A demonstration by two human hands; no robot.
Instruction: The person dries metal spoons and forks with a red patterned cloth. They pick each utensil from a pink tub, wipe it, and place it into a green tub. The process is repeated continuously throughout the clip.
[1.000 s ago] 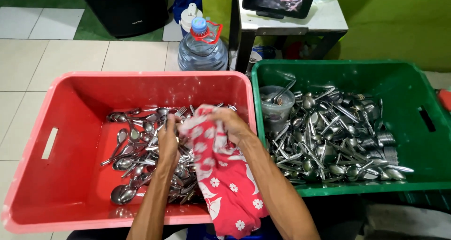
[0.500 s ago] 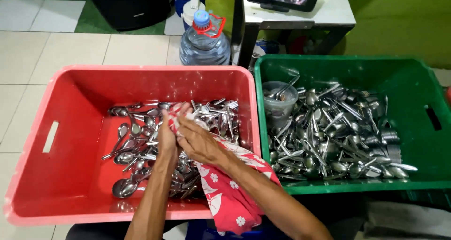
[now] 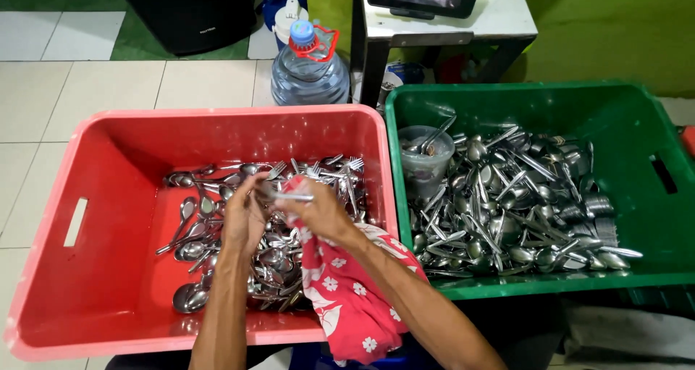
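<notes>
right hand is closing on the patterned red cloth and, i judge, a piece of cutlery lying crosswise toward my left hand, which is curling beside it over the red crate.

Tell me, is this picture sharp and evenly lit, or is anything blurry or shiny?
Head view: light is even and soft, shadows faint. Glare glints off the cutlery in the green crate and the red crate. The left hand and right hand look slightly smeared; crate edges bow a little.
</notes>
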